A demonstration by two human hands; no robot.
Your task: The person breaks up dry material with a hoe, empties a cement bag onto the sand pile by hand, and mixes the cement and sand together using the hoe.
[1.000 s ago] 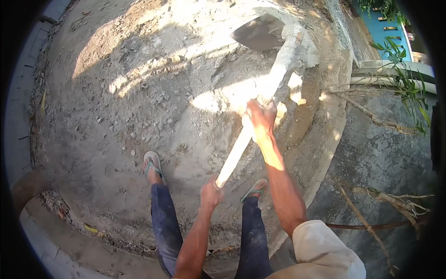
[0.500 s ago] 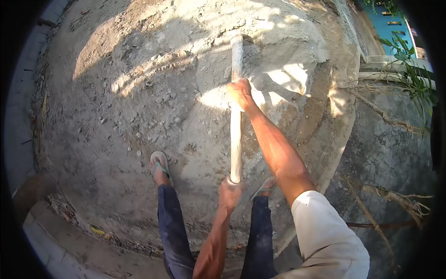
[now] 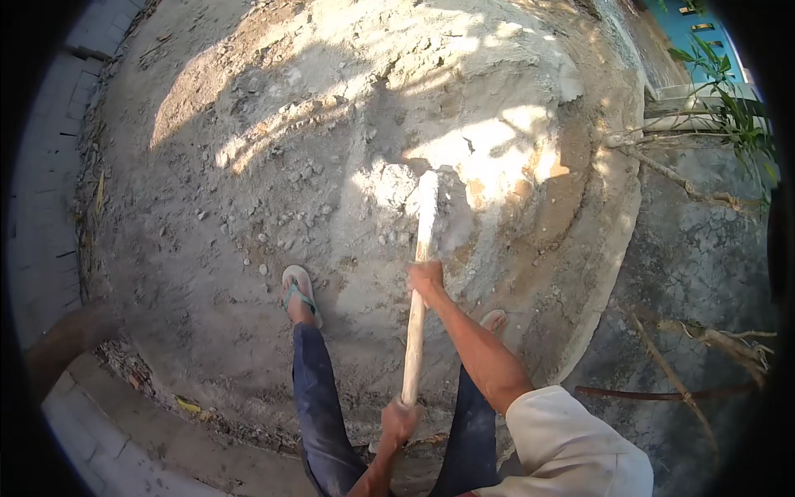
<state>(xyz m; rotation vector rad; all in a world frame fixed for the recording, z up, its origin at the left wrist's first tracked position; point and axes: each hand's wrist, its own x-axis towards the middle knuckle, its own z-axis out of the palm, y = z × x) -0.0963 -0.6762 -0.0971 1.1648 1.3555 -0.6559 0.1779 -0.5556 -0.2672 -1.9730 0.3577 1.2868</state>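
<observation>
Both of my hands are wrapped round a long pale wooden handle (image 3: 414,340). My left hand (image 3: 400,421) grips its lower end, close to my legs. Farther up the shaft, below its dusty whitish end, is my right hand (image 3: 426,279). The tool's head is hidden in loose grey soil (image 3: 393,189) at the top of the handle, and its blade cannot be made out. Broken clods lie around that end. My sandalled left foot (image 3: 298,288) stands on the dirt to the left of the handle.
A concrete edge (image 3: 623,273) borders the dirt on the right, with dry branches (image 3: 683,186) and a rusty rod (image 3: 654,393) beyond it. Leafy stems (image 3: 737,116) hang at the upper right. Grey blocks (image 3: 50,199) line the left side. A brown curved thing (image 3: 70,340) shows at lower left.
The raised metal blade swung down and is now out of sight in the soil. Both hands and the handle have come nearer my legs, and the soil at the handle's end is newly broken up.
</observation>
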